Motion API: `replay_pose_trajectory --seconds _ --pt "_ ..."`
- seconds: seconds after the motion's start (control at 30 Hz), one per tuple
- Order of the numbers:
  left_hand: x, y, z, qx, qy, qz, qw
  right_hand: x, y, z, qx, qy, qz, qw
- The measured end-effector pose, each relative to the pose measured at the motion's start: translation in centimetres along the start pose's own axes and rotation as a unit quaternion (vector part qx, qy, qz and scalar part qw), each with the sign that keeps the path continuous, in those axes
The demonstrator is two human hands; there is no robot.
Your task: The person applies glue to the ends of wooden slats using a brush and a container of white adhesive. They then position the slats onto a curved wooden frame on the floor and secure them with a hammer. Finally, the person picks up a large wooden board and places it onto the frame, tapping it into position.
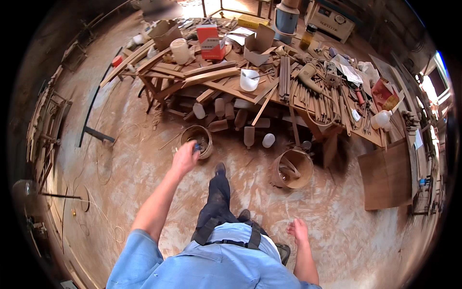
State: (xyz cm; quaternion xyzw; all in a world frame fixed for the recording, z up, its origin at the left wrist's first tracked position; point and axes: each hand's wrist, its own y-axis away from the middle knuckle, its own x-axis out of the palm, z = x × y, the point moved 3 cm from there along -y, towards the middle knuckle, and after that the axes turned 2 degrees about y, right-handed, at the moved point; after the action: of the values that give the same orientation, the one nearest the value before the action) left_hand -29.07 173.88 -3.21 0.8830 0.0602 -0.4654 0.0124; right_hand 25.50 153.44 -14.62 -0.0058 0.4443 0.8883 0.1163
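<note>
My left hand (185, 159) has its fingers closed together around a small blue thing (196, 147), which pokes out at the far right side of my grip; most of it is hidden, so I can't tell its kind. It shows against the near part of the left bucket (206, 155), though how high above the rim I hold it, I can't tell. As I judge it, taking hold of the blue thing is done and letting go of it is not. That bucket has some contents that I can't make out. My right hand (299, 231) hangs well apart on the right, fingers loosely spread, with nothing visible in it, so only one hand appears to be engaged. The right bucket (304, 166), farther off in front of it, is untouched. Beyond both, the workbench (368, 136) is crowded: wood strips (315, 98), a power tool (310, 78) and a cut-open white container (249, 80) lie out of my reach, none of them in hand. Whether anything more is finished or left over, I can't tell.
</note>
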Motion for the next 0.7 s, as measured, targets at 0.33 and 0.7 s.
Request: replay_pose_trajectory --seconds 0.33,0.7 --pt "0.2 -32.9 1.4 0.179 -0.134 -0.109 0.968 15.4 -3.4 22.9 -0.086 0.047 -0.035 0.995" --pt "5.3 -41.8 3.4 0.138 -0.171 0.068 0.973 31.9 -10.9 46.8 -0.177 0.007 0.020 0.984"
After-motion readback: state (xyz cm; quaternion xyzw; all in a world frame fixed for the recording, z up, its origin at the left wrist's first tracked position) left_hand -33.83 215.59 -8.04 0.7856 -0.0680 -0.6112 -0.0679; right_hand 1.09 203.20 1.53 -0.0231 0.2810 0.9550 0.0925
